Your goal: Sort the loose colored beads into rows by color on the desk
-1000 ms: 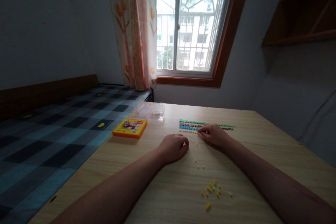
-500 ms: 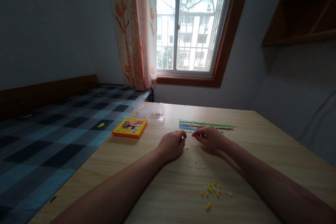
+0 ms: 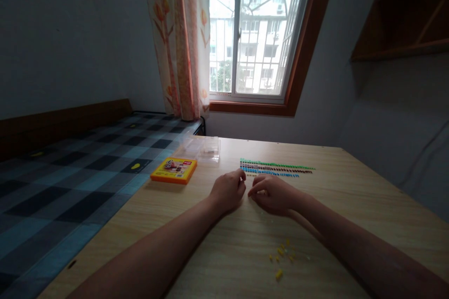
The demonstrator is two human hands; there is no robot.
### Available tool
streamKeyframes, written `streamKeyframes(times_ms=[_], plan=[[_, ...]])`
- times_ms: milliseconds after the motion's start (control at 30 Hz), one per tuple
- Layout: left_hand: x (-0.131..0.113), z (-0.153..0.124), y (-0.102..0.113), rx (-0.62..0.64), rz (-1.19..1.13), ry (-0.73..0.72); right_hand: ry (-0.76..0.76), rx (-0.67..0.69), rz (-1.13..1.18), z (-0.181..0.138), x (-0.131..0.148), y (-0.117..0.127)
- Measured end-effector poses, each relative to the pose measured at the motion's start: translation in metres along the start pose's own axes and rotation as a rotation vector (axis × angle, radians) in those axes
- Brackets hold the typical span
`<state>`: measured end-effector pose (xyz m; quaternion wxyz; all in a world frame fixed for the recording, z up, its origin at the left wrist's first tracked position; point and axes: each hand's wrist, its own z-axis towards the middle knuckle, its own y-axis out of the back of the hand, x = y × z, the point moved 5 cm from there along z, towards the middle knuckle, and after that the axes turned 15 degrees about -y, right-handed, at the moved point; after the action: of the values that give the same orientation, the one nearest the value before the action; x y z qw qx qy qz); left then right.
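1. From the right hand (image 3: 272, 191), at 12 o'clock, I see straight rows of tiny green plastic-looking pieces (image 3: 277, 165), brown ones (image 3: 294, 171) and blue ones (image 3: 280, 174), lined up; short pale row (image 3: 250, 175) partly hidden.
2. Unlined: small yellow chunky pieces (image 3: 279, 274), 6 o'clock.
3. Right fingertips nearly pinched; left hand (image 3: 228, 189), 9 o'clock, loosely curled. Contents: can't tell.

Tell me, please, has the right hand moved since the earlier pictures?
Yes. Judged against the row of green pieces, the right hand has moved to the left and back, farther from that row.
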<state>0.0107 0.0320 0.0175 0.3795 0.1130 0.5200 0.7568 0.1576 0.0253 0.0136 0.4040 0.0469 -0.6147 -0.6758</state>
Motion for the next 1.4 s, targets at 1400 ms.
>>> streamKeyframes(times_ms=[1400], plan=[[-0.002, 0.001, -0.005, 0.070, -0.006, -0.080, -0.378, 0.116, -0.120, -0.003, -0.074, 0.034]])
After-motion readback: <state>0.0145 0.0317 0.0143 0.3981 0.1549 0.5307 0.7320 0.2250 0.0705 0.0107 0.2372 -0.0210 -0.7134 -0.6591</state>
